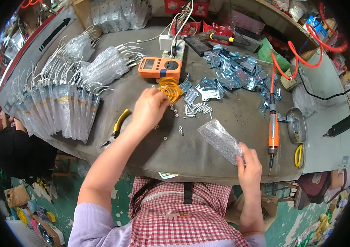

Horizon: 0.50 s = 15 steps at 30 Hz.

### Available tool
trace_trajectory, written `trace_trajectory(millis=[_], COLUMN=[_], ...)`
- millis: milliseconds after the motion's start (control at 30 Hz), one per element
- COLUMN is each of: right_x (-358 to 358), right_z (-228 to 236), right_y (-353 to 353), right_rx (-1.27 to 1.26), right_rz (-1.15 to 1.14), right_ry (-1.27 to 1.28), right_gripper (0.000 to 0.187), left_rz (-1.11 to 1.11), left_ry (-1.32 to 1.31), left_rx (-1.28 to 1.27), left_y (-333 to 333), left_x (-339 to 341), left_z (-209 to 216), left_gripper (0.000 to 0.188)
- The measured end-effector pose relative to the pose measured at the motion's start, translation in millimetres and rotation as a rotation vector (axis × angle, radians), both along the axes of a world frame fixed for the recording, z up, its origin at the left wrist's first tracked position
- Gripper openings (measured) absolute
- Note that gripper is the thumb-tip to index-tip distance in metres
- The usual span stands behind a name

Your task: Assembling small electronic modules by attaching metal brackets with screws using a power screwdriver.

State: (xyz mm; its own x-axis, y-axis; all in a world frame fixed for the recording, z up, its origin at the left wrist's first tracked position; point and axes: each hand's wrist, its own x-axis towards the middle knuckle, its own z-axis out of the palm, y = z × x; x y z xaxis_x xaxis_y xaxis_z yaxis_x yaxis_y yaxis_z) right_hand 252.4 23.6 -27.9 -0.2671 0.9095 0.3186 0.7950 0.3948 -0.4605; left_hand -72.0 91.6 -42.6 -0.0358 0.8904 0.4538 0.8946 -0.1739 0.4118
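My right hand [250, 164] grips the near end of a bubble-wrapped packet [221, 140], held at a slant over the front of the table. My left hand [149, 108] is closed in a pinch beside a heap of yellow rubber bands [171, 89]; what sits between its fingertips, if anything, is hidden. Just beyond that hand stands an orange meter [159, 67] with a small display. Loose screws [197, 109] and several small nuts [180, 130] lie to the right of the left hand. Metal brackets [241, 70] are piled farther back.
Bubble-wrapped packets with white wires [60, 109] fan out at left. Yellow-handled pliers [120, 122] lie by my left forearm. An orange electric screwdriver [273, 131] hangs at right on a red coiled cord [302, 61], near a metal tray [296, 125]. Another person [18, 144] sits at far left.
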Motion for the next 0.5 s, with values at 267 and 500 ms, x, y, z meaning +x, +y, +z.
trace_trajectory(millis=[267,500], right_x=[4.6,1.6], right_z=[-19.6,-16.1], right_y=[1.7,1.2], right_rx=[0.120,0.092], right_rz=[0.076,0.043], right_ry=[-0.004,0.121], right_gripper=[0.045,0.046], left_rz=[0.038,0.042], left_ry=[-0.114,-0.055], left_rx=[-0.127,-0.098], left_y=[18.7,20.1], left_x=[-19.3,-14.1], left_z=[-17.4,-12.1], left_gripper=[0.012,0.012])
